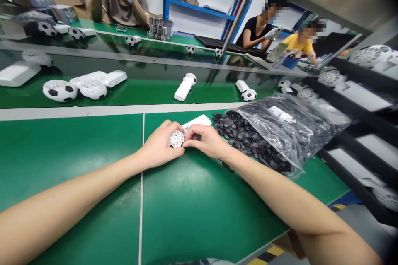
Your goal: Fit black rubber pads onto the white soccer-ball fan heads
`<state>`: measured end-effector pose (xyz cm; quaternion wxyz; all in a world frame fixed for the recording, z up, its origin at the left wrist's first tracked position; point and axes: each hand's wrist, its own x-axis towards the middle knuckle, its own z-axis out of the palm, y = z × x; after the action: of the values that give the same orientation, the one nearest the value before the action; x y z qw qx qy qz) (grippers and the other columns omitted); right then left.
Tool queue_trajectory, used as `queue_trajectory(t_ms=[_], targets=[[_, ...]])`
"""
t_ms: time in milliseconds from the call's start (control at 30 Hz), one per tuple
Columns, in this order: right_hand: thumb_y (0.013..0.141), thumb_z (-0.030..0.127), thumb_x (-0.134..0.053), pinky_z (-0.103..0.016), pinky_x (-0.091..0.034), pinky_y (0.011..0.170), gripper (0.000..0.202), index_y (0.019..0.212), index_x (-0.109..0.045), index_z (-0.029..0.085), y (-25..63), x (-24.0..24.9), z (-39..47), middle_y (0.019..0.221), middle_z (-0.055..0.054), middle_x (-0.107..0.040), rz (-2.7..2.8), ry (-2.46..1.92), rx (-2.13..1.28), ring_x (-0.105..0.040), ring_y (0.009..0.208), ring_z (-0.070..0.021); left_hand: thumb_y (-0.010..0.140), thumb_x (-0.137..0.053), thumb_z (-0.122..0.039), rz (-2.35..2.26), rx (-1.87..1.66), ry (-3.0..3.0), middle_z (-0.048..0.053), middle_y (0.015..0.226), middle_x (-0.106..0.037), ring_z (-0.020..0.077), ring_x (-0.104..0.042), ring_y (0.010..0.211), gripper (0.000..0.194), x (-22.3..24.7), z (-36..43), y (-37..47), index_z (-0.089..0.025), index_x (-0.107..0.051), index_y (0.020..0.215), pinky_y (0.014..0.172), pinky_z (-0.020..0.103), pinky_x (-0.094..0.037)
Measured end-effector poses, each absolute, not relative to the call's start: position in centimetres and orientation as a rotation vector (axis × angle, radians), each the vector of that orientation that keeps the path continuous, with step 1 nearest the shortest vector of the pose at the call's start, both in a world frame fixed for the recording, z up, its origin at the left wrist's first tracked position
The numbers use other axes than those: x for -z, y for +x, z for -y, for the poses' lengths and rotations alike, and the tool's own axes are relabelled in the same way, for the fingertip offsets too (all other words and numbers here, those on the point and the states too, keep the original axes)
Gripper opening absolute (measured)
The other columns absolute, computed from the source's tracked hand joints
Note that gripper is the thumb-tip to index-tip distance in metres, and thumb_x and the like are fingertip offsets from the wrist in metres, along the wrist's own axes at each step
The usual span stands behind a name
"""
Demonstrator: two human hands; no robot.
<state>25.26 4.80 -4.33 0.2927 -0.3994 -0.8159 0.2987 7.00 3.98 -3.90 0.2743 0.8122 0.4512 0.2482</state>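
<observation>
My left hand [163, 143] is closed round the football-patterned round head of a white handheld fan [176, 139], its pale grille facing up. The fan's white handle [199, 121] points away to the upper right, partly behind my fingers. At the head's right side my right hand [205, 140] is pinched, thumb and forefinger together against the rim; what lies between the fingertips is hidden. Just beyond my right hand, many small black plastic pieces [248, 136] spill from a clear plastic bag [298, 120] lying on the green table [77, 182].
Behind a pale rail, several football fans [185, 87] lie on a green belt [146, 91]. Black racks [351, 103] with more fans stand at the right. Across the line, one person [124, 4] sits at the left and two others [258, 29] work at the right.
</observation>
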Motion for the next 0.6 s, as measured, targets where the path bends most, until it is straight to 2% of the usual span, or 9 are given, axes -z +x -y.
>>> queue_trajectory(t_ms=[100, 233, 367, 433, 500, 600], targets=[[0.073, 0.03, -0.067, -0.023, -0.042, 0.059, 0.016, 0.069, -0.057, 0.018, 25.3, 3.8, -4.8, 0.066, 0.002, -0.057, 2.222, -1.148, -0.741, -0.052, 0.061, -0.0113, 0.064, -0.061, -0.025, -1.185, -0.71, 2.216, 0.002, 0.09, -0.048, 0.0198, -0.053, 0.086, 0.031, 3.8, -4.2, 6.9, -0.021, -0.054, 0.094, 0.074, 0.031, -0.044], [0.081, 0.033, -0.055, -0.027, -0.045, 0.068, 0.014, 0.08, -0.057, 0.019, 26.7, 2.2, -3.7, 0.084, -0.004, -0.061, 2.176, -1.159, -0.548, -0.056, 0.077, -0.0156, 0.06, -0.066, -0.024, -1.297, -0.741, 2.255, 0.001, 0.095, -0.052, 0.0179, -0.054, 0.092, 0.04, 3.3, -7.8, 6.1, -0.022, -0.055, 0.099, 0.082, 0.028, -0.045], [0.083, 0.037, -0.05, -0.028, -0.05, 0.066, 0.019, 0.087, -0.059, 0.022, 29.9, 2.4, -1.7, 0.095, -0.006, -0.062, 2.21, -1.37, -0.404, -0.059, 0.082, -0.0182, 0.069, -0.062, -0.038, -1.582, -0.779, 2.265, 0.006, 0.11, -0.052, 0.0198, -0.053, 0.1, 0.049, 2.9, -14.2, 4.0, -0.019, -0.049, 0.112, 0.085, 0.029, -0.043], [0.082, 0.04, -0.05, -0.031, -0.052, 0.073, 0.021, 0.091, -0.062, 0.024, 31.6, 3.4, -0.6, 0.101, -0.006, -0.062, 2.28, -1.483, -0.313, -0.06, 0.088, -0.0203, 0.075, -0.055, -0.048, -1.694, -0.732, 2.268, 0.009, 0.115, -0.053, 0.0211, -0.054, 0.101, 0.055, 2.8, -16.9, 2.5, -0.016, -0.045, 0.119, 0.083, 0.029, -0.044], [0.081, 0.042, -0.052, -0.032, -0.053, 0.075, 0.024, 0.098, -0.063, 0.029, 33.2, 4.7, 0.4, 0.103, -0.005, -0.062, 2.343, -1.557, -0.194, -0.061, 0.092, -0.022, 0.079, -0.046, -0.056, -1.813, -0.669, 2.281, 0.01, 0.118, -0.054, 0.0243, -0.052, 0.106, 0.059, 2.6, -18.6, 0.5, -0.016, -0.045, 0.122, 0.086, 0.033, -0.042], [0.082, 0.042, -0.05, -0.03, -0.056, 0.07, 0.025, 0.101, -0.064, 0.033, 34.8, 6.1, 1.5, 0.098, -0.004, -0.064, 2.424, -1.529, -0.034, -0.064, 0.086, -0.021, 0.082, -0.039, -0.058, -2.043, -0.558, 2.293, 0.013, 0.125, -0.049, 0.0335, -0.038, 0.118, 0.055, 2.4, -19.3, -3.0, -0.017, -0.051, 0.118, 0.095, 0.047, -0.031]])
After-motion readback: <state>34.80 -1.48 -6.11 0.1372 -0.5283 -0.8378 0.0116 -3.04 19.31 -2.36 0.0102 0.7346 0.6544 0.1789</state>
